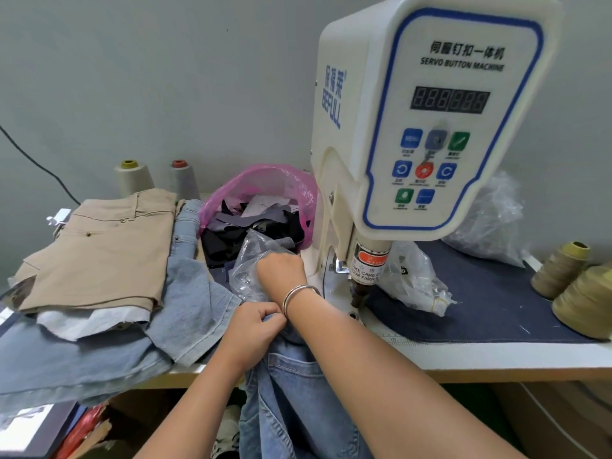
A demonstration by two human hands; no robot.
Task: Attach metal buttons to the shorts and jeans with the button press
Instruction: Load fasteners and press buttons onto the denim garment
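Press (430,127) idle, nothing under the ram. Khaki shorts (99,246) and denim stacked at left, one stud visible there; rest unconfirmed. Jeans (298,392) draped off table edge, waistband pinched in left hand (255,326), not yet pressed. Right hand (281,270) reaching into clear bag (246,276), fingers hidden, grip indeterminate. Buttons not discernible.

Count, whole frame:
- thread cones: 4, namely two pale cones upper left ( (132,178), (183,180)) and two olive spools at right edge ( (561,268), (587,301))
- white button press machine (430,111): 1
- pink plastic bag (265,185): 1
- beige shorts (102,250): 1
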